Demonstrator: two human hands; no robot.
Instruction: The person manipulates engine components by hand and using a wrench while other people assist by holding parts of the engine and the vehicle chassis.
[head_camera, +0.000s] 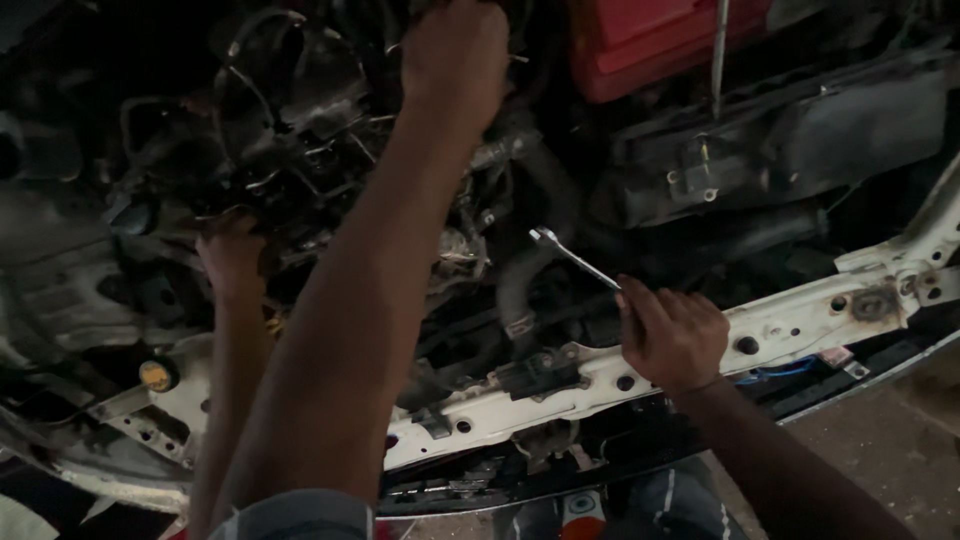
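Overhead, an open engine bay is seen. A slim silver wrench is held by its lower end in the right hand, fingers curled shut around it, its head pointing up-left over a black hose. The left hand is stretched deep among dark engine parts; its grip cannot be told. Another hand is pressed to the engine further left. A white crossmember is seen below.

Dim light, bare concrete floor
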